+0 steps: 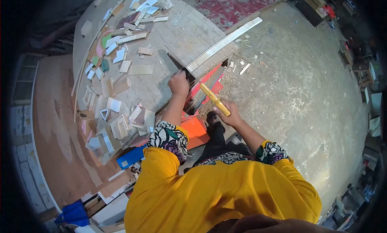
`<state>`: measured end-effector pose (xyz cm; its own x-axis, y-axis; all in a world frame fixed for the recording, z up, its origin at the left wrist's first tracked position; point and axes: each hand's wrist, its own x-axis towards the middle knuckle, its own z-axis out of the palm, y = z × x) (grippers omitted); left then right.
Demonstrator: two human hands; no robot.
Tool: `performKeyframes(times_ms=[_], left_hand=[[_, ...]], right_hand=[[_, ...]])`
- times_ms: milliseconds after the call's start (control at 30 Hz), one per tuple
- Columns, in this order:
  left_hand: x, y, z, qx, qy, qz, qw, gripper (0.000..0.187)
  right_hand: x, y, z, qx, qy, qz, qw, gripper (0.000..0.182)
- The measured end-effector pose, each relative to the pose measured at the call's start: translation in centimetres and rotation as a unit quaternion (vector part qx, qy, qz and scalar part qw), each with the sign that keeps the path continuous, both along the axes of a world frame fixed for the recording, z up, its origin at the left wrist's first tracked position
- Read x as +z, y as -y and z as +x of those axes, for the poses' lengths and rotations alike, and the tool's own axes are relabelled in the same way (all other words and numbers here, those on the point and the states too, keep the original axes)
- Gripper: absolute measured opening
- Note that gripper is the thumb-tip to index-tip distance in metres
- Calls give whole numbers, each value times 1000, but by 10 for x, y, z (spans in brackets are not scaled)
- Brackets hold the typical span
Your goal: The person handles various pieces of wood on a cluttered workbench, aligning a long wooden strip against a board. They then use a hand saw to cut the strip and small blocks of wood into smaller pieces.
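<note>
My right hand [230, 113] is wrapped round the yellow handle [215, 99] of a handsaw. Its thin blade [176, 60] points away to the upper left and crosses the near end of a long pale strip [225, 43]. That strip lies slanted along the right edge of the worktable [181, 23]. Just left of the blade, my left hand [178, 83] is closed, its fingers curled down by the strip's near end. What those fingers grip is hidden. Below the table edge, orange-red panels [193, 133] show between my arms.
Many white and wooden offcuts [121, 53] cover the table's left side, with more [127, 126] piled nearer me. A blue box [132, 156] sits at the near corner. Wood scraps [244, 68] litter the concrete floor [298, 96] on the right. Clutter [365, 72] lines the far right.
</note>
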<state>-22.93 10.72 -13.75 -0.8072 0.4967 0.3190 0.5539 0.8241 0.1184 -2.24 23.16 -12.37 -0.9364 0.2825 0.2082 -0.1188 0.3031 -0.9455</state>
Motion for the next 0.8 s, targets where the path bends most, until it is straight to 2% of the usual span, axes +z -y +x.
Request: performKeyframes(times_ms=[67, 167, 267, 367, 567, 600, 667, 767, 800], left_hand=[[2, 0, 1, -20, -25, 21, 999, 10], [2, 2, -2, -33, -3, 0, 999, 12], [-6, 1, -4, -6, 15, 15, 1000, 12], [-7, 3, -5, -26, -13, 2, 1000, 12], [2, 0, -2, -29, 8, -8, 1000, 12], [1, 0, -3, -30, 7, 8, 999, 12], [-3, 1, -4, -34, 7, 22, 999, 13], [-3, 1, -6, -29, 28, 15, 999, 13], [-2, 2, -4, -33, 25, 33, 999, 13]], right_hand=[[2, 2, -1, -17, 17, -55, 998, 23], [21, 5, -6, -32, 63, -59, 996, 22], [30, 7, -4, -20, 76, -17, 997, 19], [10, 8, 2, -10, 64, -9, 998, 17], [-1, 9, 73, -25, 61, -60, 996, 17], [4, 6, 82, -26, 62, -59, 996, 17], [26, 2, 94, -44, 152, -183, 970, 18], [42, -12, 93, -65, 142, -175, 972, 18], [52, -10, 87, -91, 89, -155, 980, 19]])
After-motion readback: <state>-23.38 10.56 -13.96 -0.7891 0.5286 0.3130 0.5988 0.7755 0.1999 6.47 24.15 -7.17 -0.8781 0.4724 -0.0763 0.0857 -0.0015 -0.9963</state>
